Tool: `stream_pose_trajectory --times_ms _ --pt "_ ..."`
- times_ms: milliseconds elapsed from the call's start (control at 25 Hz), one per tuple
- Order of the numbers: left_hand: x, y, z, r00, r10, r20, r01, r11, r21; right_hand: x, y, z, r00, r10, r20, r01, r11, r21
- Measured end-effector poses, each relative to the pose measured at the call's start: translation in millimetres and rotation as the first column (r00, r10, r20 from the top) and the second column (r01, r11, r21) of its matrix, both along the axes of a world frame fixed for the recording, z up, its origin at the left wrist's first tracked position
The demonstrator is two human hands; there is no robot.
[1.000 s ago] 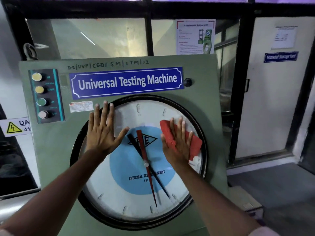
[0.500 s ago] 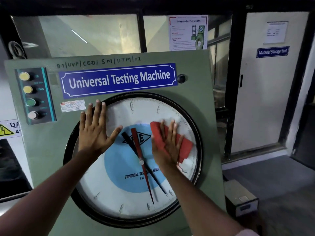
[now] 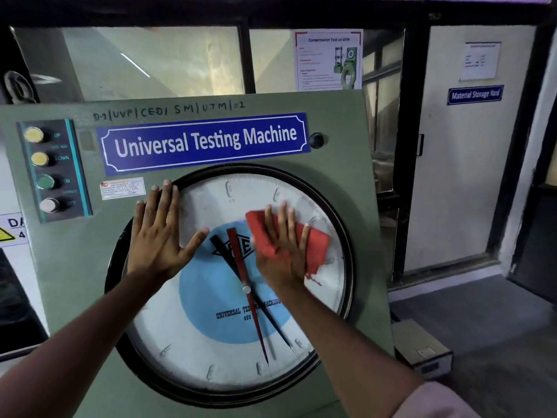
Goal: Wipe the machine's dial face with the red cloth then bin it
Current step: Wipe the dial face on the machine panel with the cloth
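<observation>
The right hand [image 3: 281, 251], fingers spread flat on the red cloth [image 3: 313, 245], has apparently slid slightly leftward across the upper-right dial face [image 3: 211, 342], wiping unfinished, while the splayed left hand [image 3: 158, 239] braces upper-left.

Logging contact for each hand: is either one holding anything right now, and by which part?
The right hand presses the red cloth flat against the dial face, palm over its left part. The left hand holds nothing.
</observation>
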State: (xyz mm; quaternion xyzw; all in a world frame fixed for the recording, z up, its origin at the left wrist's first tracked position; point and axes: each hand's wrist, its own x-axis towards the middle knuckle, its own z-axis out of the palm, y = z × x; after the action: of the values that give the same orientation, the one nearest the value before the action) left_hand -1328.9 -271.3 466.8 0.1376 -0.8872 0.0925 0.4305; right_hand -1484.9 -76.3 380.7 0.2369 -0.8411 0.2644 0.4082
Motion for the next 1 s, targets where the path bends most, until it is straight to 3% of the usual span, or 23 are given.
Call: stream_pose_trajectory --times_ms 160,240,400,520,640,760,880,1000 --pt "2.3 -13.1 1.0 1.000 -0.013 0.006 0.013 0.998 -0.059 3.2 0.2 -3.6 0.990 0.139 -0.034 -0.137 0.989 0.062" --pt "6.7 -23.8 -3.9 1.000 -0.015 0.017 0.017 0.995 -0.100 -3.4 -6.3 25.9 0.989 0.127 -0.076 -0.124 0.991 0.042" --pt "17.7 -38.0 -31.0 0.999 0.034 -0.026 -0.037 0.992 -0.123 -0.2 -40.7 63.3 0.997 0.079 -0.019 -0.080 0.993 -0.091" --pt "32.5 -53.9 -52.8 0.997 0.056 -0.057 -0.065 0.985 -0.162 17.4 -60.8 55.0 0.984 0.126 -0.124 -0.125 0.992 0.019" --pt "42.9 -64.3 -57.6 0.998 0.068 0.003 -0.066 0.979 -0.194 6.4 -43.8 52.1 0.949 0.226 -0.221 -0.197 0.969 0.147" --pt "51.7 -66.7 -53.8 0.997 0.062 0.049 -0.051 0.978 -0.202 -7.4 -30.2 55.5 0.971 0.162 -0.174 -0.153 0.986 0.061" --pt "66.7 -72.9 -57.8 0.993 0.113 -0.029 -0.116 0.987 -0.116 7.6 -54.4 59.6 0.993 0.072 -0.096 -0.082 0.991 -0.103" --pt "63.8 -68.2 -60.4 0.988 0.137 -0.074 -0.137 0.991 0.007 27.9 -82.5 58.1 0.981 0.111 -0.160 -0.114 0.993 -0.012"
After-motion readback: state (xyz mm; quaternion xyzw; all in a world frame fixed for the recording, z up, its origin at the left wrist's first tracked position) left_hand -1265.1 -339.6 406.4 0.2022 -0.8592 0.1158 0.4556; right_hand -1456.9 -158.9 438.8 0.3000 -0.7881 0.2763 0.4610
